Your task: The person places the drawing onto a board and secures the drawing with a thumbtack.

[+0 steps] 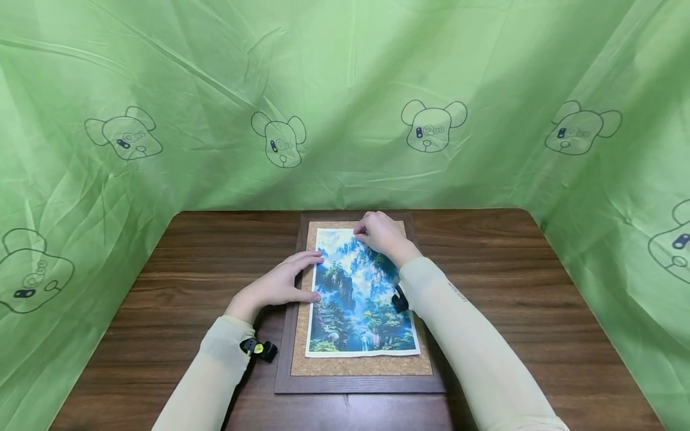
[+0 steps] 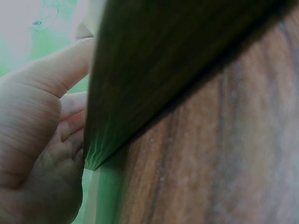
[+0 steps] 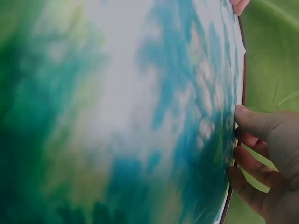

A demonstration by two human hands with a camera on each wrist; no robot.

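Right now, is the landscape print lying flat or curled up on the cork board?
Flat: the landscape print lies spread on the cork board, the left hand at its left edge, the right hand at its top.

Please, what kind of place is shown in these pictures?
Probably a small screened-off work booth, not a lived-in room. A green curtain printed with bear faces closes in three sides of a wooden table, where a corkboard with a landscape picture lies.

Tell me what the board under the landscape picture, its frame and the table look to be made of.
Board: likely cork, a speckled tan, matte surface.
Frame: dark brown wood or wood-look, plain flat border, low sheen.
Picture: seemingly thin printed paper or cloth, white-edged; the left hand and right hand rest on it.
Table: wood-grain, possibly laminate.
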